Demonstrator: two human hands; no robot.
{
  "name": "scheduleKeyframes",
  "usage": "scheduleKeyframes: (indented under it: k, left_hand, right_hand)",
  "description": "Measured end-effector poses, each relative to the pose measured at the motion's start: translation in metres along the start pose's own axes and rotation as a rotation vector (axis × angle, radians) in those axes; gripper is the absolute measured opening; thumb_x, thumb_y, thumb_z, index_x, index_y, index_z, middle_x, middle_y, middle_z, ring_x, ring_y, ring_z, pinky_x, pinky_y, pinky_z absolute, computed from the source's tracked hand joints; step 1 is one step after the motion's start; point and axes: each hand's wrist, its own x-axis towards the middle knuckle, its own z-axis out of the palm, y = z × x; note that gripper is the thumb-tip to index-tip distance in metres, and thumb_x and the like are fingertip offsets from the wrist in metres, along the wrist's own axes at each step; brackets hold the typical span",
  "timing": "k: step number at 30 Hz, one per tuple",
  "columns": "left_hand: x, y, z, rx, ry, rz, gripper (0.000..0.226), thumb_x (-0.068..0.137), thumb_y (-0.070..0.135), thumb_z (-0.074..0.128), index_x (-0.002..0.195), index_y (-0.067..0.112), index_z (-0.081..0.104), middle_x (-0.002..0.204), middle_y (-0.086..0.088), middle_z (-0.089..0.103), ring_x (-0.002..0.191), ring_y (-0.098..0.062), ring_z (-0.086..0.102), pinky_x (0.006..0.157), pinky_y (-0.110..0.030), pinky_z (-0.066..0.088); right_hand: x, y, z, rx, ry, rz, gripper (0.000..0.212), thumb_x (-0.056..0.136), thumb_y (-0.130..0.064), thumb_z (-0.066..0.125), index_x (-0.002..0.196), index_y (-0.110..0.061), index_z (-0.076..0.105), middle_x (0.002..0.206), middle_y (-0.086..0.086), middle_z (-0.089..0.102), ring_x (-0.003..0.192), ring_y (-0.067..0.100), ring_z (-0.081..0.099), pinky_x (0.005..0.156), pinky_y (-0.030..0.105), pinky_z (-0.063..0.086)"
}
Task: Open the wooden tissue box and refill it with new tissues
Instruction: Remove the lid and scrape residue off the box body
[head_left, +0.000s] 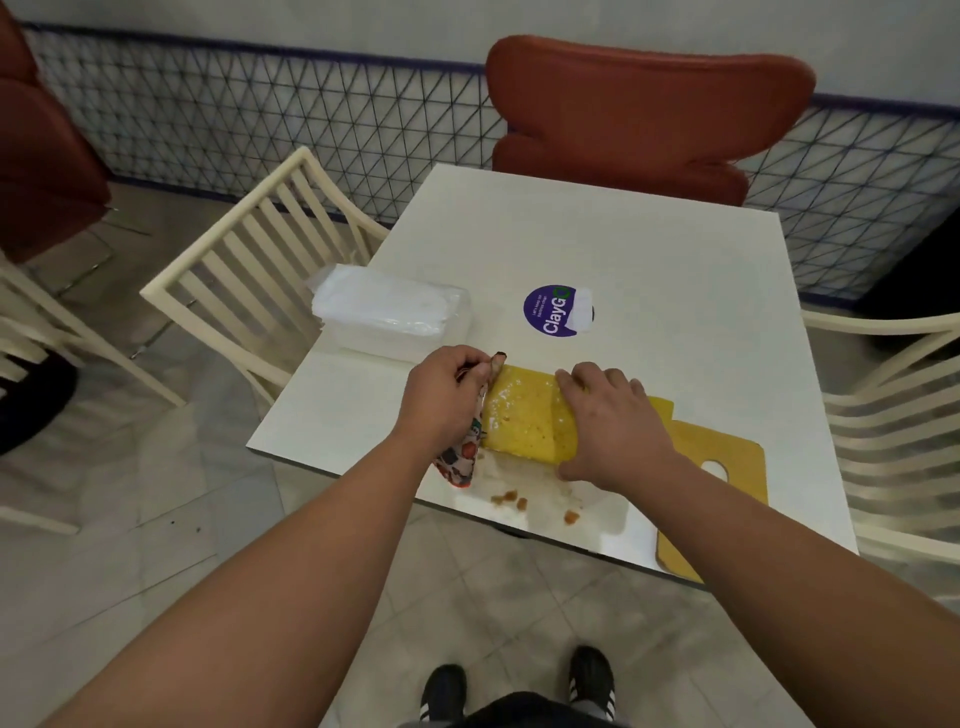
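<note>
Crumbs (511, 500) lay nearest. Left hand (441, 395) gripped patterned cloth (467, 447); right hand (608, 415) pressed flat, fingers straight, on wooden tissue box (530, 421). Tissue pack (389, 309) sat well apart. Risk: wiping might scatter crumbs floorward.

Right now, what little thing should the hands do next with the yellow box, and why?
Probably finish wiping the wooden box. The left hand grips a patterned cloth at its side, the right hand holds it steady, and white specks still dot its surface. The lid already lies beside it, and the tissue pack waits unopened.
</note>
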Motion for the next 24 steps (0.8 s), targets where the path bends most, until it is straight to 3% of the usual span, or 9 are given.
scheduleKeyframes:
  k: [7, 17, 21, 24]
  left_hand:
    - [0.004, -0.006, 0.012, 0.15, -0.049, 0.065, 0.029, 0.093, 0.037, 0.058, 0.115, 0.021, 0.068, 0.111, 0.001, 0.064, 0.104, -0.013, 0.057, 0.086, -0.016, 0.038]
    - [0.005, -0.008, 0.008, 0.155, -0.049, 0.108, 0.022, 0.093, 0.032, 0.058, 0.108, 0.022, 0.072, 0.104, 0.003, 0.07, 0.098, -0.011, 0.061, 0.081, -0.018, 0.043]
    - [0.013, -0.015, 0.004, 0.272, -0.071, 0.207, 0.02, 0.092, 0.031, 0.059, 0.104, 0.023, 0.073, 0.096, 0.004, 0.066, 0.092, -0.012, 0.059, 0.076, -0.019, 0.04]
    - [0.016, -0.004, 0.014, 0.362, -0.09, 0.365, 0.019, 0.092, 0.029, 0.06, 0.101, 0.021, 0.075, 0.095, 0.002, 0.064, 0.092, -0.017, 0.053, 0.078, -0.028, 0.044]
  right_hand:
    - [-0.003, 0.0, 0.0, 0.008, -0.01, 0.009, 0.11, 0.061, -0.052, 0.081, 0.147, -0.016, 0.023, 0.139, 0.004, 0.031, 0.125, 0.027, 0.038, 0.111, 0.048, 0.029]
    - [-0.006, -0.008, -0.001, 0.001, 0.008, 0.042, 0.108, 0.059, -0.055, 0.081, 0.144, -0.018, 0.026, 0.139, 0.001, 0.034, 0.123, 0.024, 0.04, 0.103, 0.044, 0.037]
    - [-0.007, -0.008, -0.002, 0.009, 0.007, 0.047, 0.109, 0.057, -0.057, 0.082, 0.143, -0.02, 0.027, 0.138, -0.001, 0.035, 0.122, 0.023, 0.041, 0.1, 0.042, 0.038]
    - [-0.007, -0.009, -0.003, 0.011, 0.004, 0.047, 0.108, 0.057, -0.056, 0.082, 0.143, -0.02, 0.028, 0.137, -0.001, 0.036, 0.122, 0.022, 0.041, 0.099, 0.042, 0.038]
